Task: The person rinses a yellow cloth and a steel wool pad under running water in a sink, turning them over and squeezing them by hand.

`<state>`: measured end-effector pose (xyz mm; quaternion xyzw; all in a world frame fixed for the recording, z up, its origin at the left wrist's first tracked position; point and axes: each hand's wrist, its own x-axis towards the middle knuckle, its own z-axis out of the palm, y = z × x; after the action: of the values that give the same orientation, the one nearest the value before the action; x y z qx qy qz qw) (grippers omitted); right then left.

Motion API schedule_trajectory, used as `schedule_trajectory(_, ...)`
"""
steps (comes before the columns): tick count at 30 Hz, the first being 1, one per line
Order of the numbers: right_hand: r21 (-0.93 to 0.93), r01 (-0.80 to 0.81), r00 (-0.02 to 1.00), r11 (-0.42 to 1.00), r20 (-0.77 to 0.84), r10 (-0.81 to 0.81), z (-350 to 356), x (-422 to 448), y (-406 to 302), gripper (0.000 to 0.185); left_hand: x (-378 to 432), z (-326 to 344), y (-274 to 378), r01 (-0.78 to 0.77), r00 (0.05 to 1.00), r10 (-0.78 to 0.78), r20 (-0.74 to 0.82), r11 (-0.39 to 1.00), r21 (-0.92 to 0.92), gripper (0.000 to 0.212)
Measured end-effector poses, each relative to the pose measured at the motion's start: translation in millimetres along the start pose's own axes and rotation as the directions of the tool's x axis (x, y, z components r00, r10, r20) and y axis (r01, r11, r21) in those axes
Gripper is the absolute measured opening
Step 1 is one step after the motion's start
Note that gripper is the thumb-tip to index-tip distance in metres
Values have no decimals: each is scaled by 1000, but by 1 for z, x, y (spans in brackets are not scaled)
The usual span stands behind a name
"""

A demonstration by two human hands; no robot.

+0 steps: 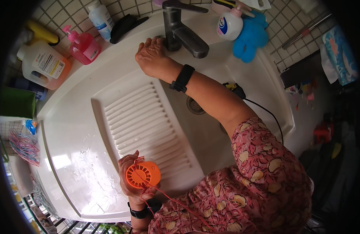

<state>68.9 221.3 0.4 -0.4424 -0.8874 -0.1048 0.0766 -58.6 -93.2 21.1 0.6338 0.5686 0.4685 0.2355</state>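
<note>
My left hand (126, 175) is wrapped round an orange bottle-shaped object (143, 174) with a slotted round top, near the lower edge of the laundry sink. Red string (180, 202) runs from it across my patterned clothing. My right arm reaches over the basin, and my right hand (151, 54) rests on the sink's back ledge, just left of the dark metal faucet (183, 29). Its fingers are slightly spread, and what lies under the palm is hidden. Between the two hands is the ribbed washboard (142, 117) of the white sink.
Along the back ledge stand a pink pump bottle (85, 48), a white bottle (101, 20), a large jug (45, 65) and a black object (126, 27). Right of the faucet are a white pump bottle (229, 25) and a blue fluffy thing (251, 36). A black cable (267, 111) crosses the basin near the drain (194, 105).
</note>
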Motion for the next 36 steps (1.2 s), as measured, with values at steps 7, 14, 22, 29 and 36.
schedule_trajectory(7,-148,-190,975,971,-141,169,43,28,1,38,-10,-7,2,-9,999,7,32,997,74,69)
schedule_trajectory(14,-170,-140,985,975,76,155,29,37,22,39,-7,-6,3,-18,998,13,58,996,86,70)
schedule_trajectory(22,-66,-95,991,993,84,100,20,36,29,29,-6,-8,1,-4,996,-11,85,986,168,71)
schedule_trajectory(29,56,-101,972,993,-208,110,18,4,4,28,4,-1,14,81,995,-86,48,992,99,74)
schedule_trajectory(36,-62,-88,982,994,-172,76,44,22,24,21,3,-1,1,-24,998,24,55,1000,0,73)
